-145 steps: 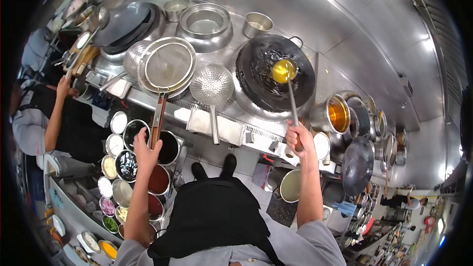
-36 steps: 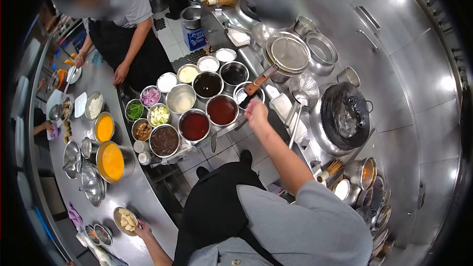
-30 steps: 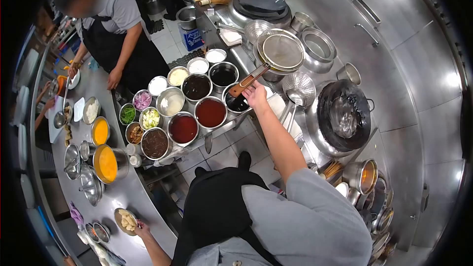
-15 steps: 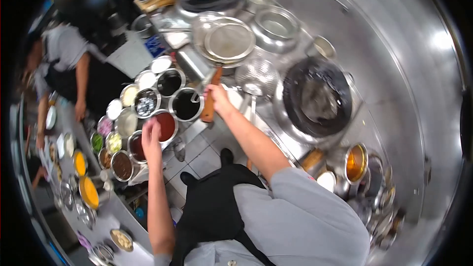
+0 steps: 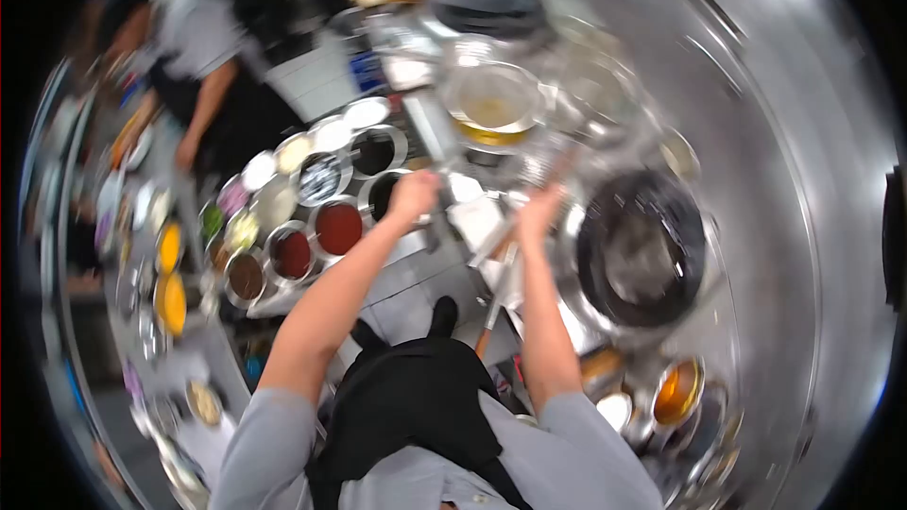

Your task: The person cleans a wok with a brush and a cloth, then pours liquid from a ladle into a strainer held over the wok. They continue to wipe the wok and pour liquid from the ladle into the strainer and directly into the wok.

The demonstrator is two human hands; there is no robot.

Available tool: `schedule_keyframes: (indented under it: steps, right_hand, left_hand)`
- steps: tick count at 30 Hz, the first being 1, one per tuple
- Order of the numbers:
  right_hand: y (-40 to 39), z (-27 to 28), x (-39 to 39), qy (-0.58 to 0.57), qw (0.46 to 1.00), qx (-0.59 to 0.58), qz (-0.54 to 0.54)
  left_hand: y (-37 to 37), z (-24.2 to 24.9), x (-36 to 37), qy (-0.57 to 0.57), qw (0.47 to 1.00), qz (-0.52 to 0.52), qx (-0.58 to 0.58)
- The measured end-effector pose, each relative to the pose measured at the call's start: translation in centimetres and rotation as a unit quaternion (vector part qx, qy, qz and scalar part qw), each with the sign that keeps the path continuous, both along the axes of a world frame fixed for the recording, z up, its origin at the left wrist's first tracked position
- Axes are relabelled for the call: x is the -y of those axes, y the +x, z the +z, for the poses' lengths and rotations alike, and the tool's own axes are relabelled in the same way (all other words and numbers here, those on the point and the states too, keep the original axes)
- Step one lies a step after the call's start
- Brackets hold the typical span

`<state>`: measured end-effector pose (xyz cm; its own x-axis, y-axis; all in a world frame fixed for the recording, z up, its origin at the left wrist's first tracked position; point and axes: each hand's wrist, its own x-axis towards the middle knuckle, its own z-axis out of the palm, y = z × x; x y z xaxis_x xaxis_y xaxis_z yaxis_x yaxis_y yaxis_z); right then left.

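The view is smeared by motion. My right hand (image 5: 540, 211) is closed around a blurred, reddish-brown handle that runs up and right toward the faint round shape of a wire strainer (image 5: 590, 109). It sits just left of the black wok (image 5: 642, 250). My left hand (image 5: 413, 196) is curled like a fist at the counter edge beside a dark sauce bowl (image 5: 381, 191); what it holds, if anything, is too blurred to make out. Below my right hand a long ladle handle (image 5: 499, 302) with a wooden end slants down over the stove's front.
Several round bowls of sauces and chopped ingredients, including a red sauce bowl (image 5: 338, 227), fill the counter on the left. A steel pot of yellowish liquid (image 5: 491, 106) stands behind my hands. Another person in a grey shirt (image 5: 203, 47) works at the far left. An oil pot (image 5: 677, 392) sits low right.
My left hand has moved from the red sauce bowls up to the counter edge. My right hand has swung right toward the wok with the handle, and the strainer is off the pot.
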<state>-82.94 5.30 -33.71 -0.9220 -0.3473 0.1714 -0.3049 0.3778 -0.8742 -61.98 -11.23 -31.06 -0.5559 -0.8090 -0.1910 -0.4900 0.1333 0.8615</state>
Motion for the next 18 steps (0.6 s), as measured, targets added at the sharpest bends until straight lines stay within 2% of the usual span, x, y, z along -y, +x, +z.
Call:
schedule_keyframes:
  steps: [1, 2, 3, 4, 5, 6, 7, 8, 9, 10, 11, 12, 15, 16, 17, 18]
  right_hand:
    - [-2.1, 0.3, -1.3, -0.061, 0.990, 0.125, 0.017]
    - [-1.5, 3.4, -1.7, -0.082, 0.989, 0.118, 0.032]
    - [-0.9, 6.7, -2.2, -0.104, 0.987, 0.111, 0.049]
    - [-0.2, 10.3, -2.7, -0.126, 0.984, 0.104, 0.066]
    - [-0.9, 10.7, -3.0, -0.068, 0.983, 0.169, 0.034]
    - [-1.4, 10.3, -3.2, -0.098, 0.978, 0.182, 0.013]
    - [-3.2, 9.6, -4.1, -0.094, 0.966, 0.238, 0.043]
    - [-4.6, 8.7, -5.1, -0.112, 0.954, 0.261, 0.092]
    - [-4.1, 9.5, -5.3, -0.098, 0.948, 0.288, 0.089]
    - [-4.5, 9.3, -6.0, -0.107, 0.927, 0.334, 0.133]
    - [-5.3, 9.0, -5.8, -0.114, 0.902, 0.380, 0.172]
    - [-3.8, 9.8, -5.1, -0.114, 0.896, 0.387, 0.186]
    - [-1.4, 10.1, -2.9, -0.105, 0.879, 0.420, 0.198]
    - [-0.6, 9.8, -2.1, -0.114, 0.872, 0.437, 0.191]
    - [-0.5, 9.5, -1.6, -0.131, 0.865, 0.450, 0.178]
    - [0.0, 8.8, -0.6, -0.109, 0.872, 0.449, 0.161]
  left_hand:
    - [-0.1, -1.8, 0.8, 0.001, 1.000, 0.001, 0.016]
    - [0.4, -1.6, 0.6, 0.009, 0.999, 0.006, -0.030]
    - [1.4, 0.2, 0.1, 0.184, 0.978, 0.052, -0.081]
    - [3.2, 2.8, -0.5, 0.281, 0.948, 0.082, -0.128]
    - [5.4, 1.6, -1.5, 0.179, 0.972, 0.090, -0.125]
    - [7.5, 0.4, -2.3, 0.068, 0.986, 0.105, -0.108]
    - [9.5, -0.9, -3.0, -0.041, 0.988, 0.129, -0.081]
    - [13.9, 1.6, -4.6, 0.010, 0.990, 0.134, -0.036]
    - [18.9, 3.8, -5.9, 0.095, 0.982, 0.136, -0.092]
    - [23.8, 3.1, -6.9, 0.194, 0.950, 0.143, -0.199]
    - [28.0, 2.3, -8.1, 0.263, 0.905, 0.216, -0.256]
    - [33.3, 1.6, -9.3, 0.313, 0.879, 0.277, -0.229]
    - [49.7, -2.3, -14.1, 0.281, 0.801, 0.487, -0.205]
    - [54.9, -3.3, -16.6, 0.287, 0.726, 0.550, -0.298]
    - [58.8, -4.0, -18.1, 0.296, 0.678, 0.617, -0.270]
    - [62.4, -6.0, -20.0, 0.277, 0.664, 0.653, -0.237]
